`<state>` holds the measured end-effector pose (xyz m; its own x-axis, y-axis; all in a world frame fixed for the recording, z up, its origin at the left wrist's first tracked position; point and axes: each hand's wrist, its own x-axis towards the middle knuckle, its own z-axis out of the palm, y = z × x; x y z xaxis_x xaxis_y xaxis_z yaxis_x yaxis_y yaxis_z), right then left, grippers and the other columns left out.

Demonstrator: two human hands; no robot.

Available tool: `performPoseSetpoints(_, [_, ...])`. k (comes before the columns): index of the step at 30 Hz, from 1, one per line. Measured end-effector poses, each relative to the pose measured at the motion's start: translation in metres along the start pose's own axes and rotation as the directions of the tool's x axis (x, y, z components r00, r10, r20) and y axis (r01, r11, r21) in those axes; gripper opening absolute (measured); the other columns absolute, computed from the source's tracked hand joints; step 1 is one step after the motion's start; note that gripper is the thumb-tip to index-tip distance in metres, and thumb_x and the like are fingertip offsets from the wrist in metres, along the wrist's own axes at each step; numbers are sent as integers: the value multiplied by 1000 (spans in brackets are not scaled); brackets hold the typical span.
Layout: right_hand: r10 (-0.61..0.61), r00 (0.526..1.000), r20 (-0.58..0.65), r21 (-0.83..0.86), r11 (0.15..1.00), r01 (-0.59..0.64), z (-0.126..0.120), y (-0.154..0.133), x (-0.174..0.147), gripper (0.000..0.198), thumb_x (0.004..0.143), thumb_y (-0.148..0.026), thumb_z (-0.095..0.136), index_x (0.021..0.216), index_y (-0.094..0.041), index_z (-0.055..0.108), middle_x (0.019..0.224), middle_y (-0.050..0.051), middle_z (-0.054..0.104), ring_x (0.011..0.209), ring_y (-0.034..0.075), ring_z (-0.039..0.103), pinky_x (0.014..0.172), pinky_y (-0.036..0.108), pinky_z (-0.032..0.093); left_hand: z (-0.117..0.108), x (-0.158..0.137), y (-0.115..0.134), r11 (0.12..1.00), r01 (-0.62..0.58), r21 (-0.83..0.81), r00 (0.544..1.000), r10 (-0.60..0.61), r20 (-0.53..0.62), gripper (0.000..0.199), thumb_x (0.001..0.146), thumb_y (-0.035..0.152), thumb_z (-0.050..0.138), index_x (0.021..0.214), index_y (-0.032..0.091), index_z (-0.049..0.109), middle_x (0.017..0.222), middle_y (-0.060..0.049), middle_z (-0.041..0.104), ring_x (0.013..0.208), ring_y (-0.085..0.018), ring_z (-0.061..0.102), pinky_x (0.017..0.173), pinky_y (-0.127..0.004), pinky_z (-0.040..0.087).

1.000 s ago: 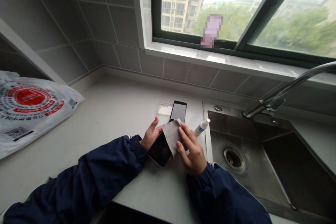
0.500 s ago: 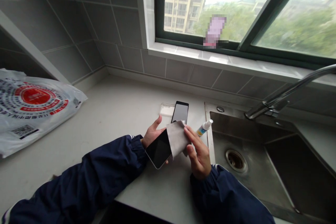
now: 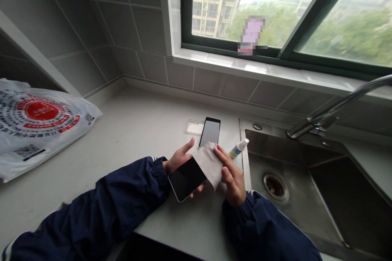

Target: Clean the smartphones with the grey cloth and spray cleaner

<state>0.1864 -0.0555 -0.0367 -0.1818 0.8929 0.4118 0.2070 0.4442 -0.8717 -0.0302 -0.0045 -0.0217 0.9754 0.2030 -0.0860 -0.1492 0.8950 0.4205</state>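
Note:
My left hand (image 3: 178, 159) holds a black-screened smartphone (image 3: 186, 179) from beneath, thumb raised at its far side and fingertips showing under the near edge. My right hand (image 3: 233, 177) has a light grey cleaning cloth (image 3: 208, 163) with zigzag edges, its fingers lying on the cloth over the phone's far end. Part of the screen is hidden by the cloth. Just beyond, a second phone (image 3: 210, 130) with a pale screen lies on the counter, overlapping a clear phone case (image 3: 194, 127). A small white-capped spray bottle (image 3: 239, 148) is close to my right fingers.
To the right is a steel sink (image 3: 275, 212) with a drain (image 3: 275, 186) and a curved faucet (image 3: 333, 106). A printed white plastic bag (image 3: 55, 130) rests on the counter (image 3: 137, 122) at left. Behind, a tiled wall meets the window sill (image 3: 260, 67).
The phone has turned slightly in my left hand, its near end dipping lower. The cloth has shifted a little and now hangs past the phone's near right side. The bottle stays put.

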Motion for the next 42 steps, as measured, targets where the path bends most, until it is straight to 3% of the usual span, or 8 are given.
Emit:
performPoseSetpoints(5, [12, 991, -136, 33, 999, -8, 0, -2, 1, 45, 100, -47, 45, 129, -21, 67, 140, 11, 60, 134, 34, 51, 113, 56, 38, 0, 2, 0, 996, -91, 21, 994, 89, 68, 99, 82, 85, 14, 151, 17, 33, 105, -20, 69, 85, -36, 68, 68, -50, 53])
performPoseSetpoints(10, [20, 967, -255, 63, 998, -4, 2, -3, 2, 37, 101, -39, 45, 116, -22, 74, 124, 9, 70, 121, 31, 61, 109, 53, 43, 2, 2, 0, 990, -138, 24, 990, 137, 32, 94, 82, 84, 15, 155, 26, 25, 113, -19, 66, 84, -35, 68, 66, -50, 52])
performPoseSetpoints(15, [4, 984, -177, 35, 999, 2, 2, -4, 3, 38, 101, -39, 44, 121, -22, 71, 128, 10, 68, 124, 31, 60, 108, 54, 45, 1, 3, -1, 998, -60, 17, 996, 59, 64, 99, 82, 85, 16, 150, 16, 35, 105, -20, 68, 84, -35, 68, 67, -49, 53])
performPoseSetpoints(19, [-22, 999, -25, 17, 1000, 23, 1, -6, 4, 48, 102, -47, 39, 134, -21, 63, 140, 10, 59, 135, 33, 50, 114, 56, 39, 3, 4, -3, 1000, 2, 19, 998, -3, 64, 96, 82, 85, 18, 150, 19, 34, 120, -24, 64, 81, -34, 69, 65, -49, 53])
performPoseSetpoints(25, [-28, 998, 65, 48, 999, 24, 1, -9, 4, 55, 101, -54, 36, 141, -21, 56, 147, 9, 54, 138, 32, 46, 116, 52, 37, 9, 5, -6, 998, 52, 23, 996, -50, -79, 101, 80, 87, 15, 150, 18, 36, 116, -25, 65, 74, -35, 69, 59, -49, 53])
performPoseSetpoints(32, [-18, 999, -38, 70, 997, 21, -1, -4, 4, 48, 103, -46, 36, 133, -21, 63, 140, 9, 60, 135, 31, 50, 116, 52, 35, 3, 5, -4, 995, -80, 56, 996, 82, -29, 93, 83, 84, 15, 154, 25, 24, 115, -22, 66, 79, -35, 70, 63, -50, 54])
performPoseSetpoints(38, [17, 987, -159, 106, 994, 0, 2, -4, 4, 37, 103, -37, 43, 123, -23, 70, 128, 8, 69, 123, 29, 60, 108, 49, 45, 2, 3, -3, 990, -135, 45, 989, 137, -49, 92, 83, 84, 21, 153, 24, 28, 107, -21, 68, 81, -36, 70, 65, -52, 54])
performPoseSetpoints(42, [6, 975, -224, 108, 994, 19, 2, -6, 4, 38, 103, -37, 42, 117, -22, 74, 120, 8, 72, 116, 29, 64, 102, 48, 48, 3, 2, -3, 986, -162, 42, 983, 164, -77, 90, 84, 83, 24, 156, 30, 16, 114, -20, 66, 83, -38, 71, 64, -52, 54])
